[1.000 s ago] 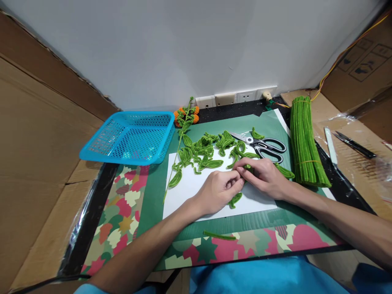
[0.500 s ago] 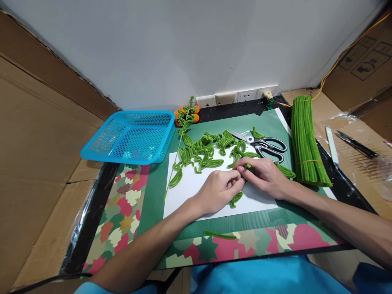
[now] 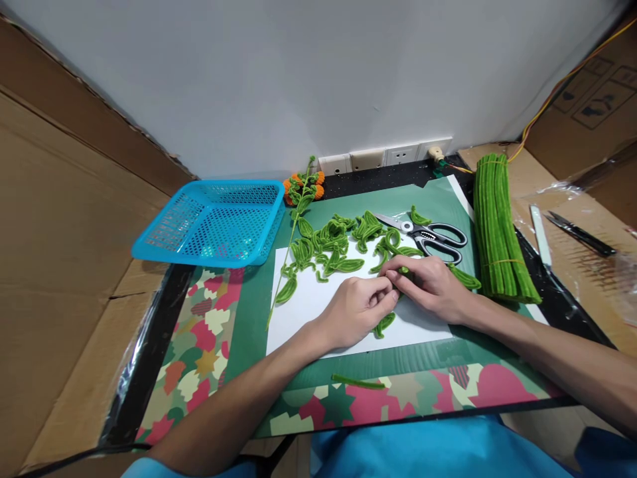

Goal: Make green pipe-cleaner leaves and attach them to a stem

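Over a white paper sheet (image 3: 303,325), my two hands meet fingertip to fingertip. My left hand (image 3: 355,309) is closed in a pinch, and a green pipe-cleaner leaf (image 3: 384,325) pokes out below its fingers. My right hand (image 3: 432,285) is pinched too, with a bit of green pipe cleaner (image 3: 404,270) showing at its fingers; most of what they grip is hidden. Just beyond lie several looped green pipe-cleaner leaves (image 3: 328,242) in a loose pile. Scissors (image 3: 423,232) with black and grey handles rest behind my right hand.
A blue plastic basket (image 3: 271,245) stands at the left. Orange pipe-cleaner flowers (image 3: 318,191) and a leafy green stem (image 3: 279,285) lie near it. To the right are a tied pipe-cleaner bundle (image 3: 500,232), a white-handled tool (image 3: 540,236) and black snips (image 3: 582,236). One short green pipe cleaner (image 3: 358,382) lies in front.
Almost nothing differs. Both hands keep the same pinch in the same place; the view has shifted very slightly.
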Demonstrator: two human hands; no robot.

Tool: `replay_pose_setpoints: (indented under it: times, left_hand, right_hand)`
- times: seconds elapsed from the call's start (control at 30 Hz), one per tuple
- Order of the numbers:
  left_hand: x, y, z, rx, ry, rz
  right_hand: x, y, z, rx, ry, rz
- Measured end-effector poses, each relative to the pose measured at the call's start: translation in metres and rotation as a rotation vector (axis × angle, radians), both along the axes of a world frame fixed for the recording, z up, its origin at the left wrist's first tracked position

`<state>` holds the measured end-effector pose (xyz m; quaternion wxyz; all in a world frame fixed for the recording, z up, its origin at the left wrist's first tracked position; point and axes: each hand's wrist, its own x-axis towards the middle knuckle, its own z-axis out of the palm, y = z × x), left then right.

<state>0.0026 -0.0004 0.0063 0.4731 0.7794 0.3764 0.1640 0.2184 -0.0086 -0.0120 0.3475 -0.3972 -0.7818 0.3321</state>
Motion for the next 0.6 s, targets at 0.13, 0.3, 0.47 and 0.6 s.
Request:
replay_pose_setpoints:
  times: [0.13,0.3,0.47,0.6]
  left_hand:
    - [-0.0005,0.0005,-0.0006,-0.049,-0.02,0.01]
    - [-0.0014,0.0011,-0.001,-0.107,-0.051,0.014]
    - [-0.0015,0.0014,-0.0007,-0.142,-0.068,0.013]
    - [-0.0011,0.0015,0.0001,-0.135,-0.068,0.016]
  right_hand:
    - [0.0002,-0.0004,-0.0005,0.005,-0.007,-0.011]
    - [0.0006,-0.0007,-0.0011,0.01,-0.018,-0.016]
    - [0.0004,-0.0007,-0.0003,0.006,-0.022,-0.018]
    - [0.0003,-0.0007,-0.0005,0.004,-0.021,-0.016]
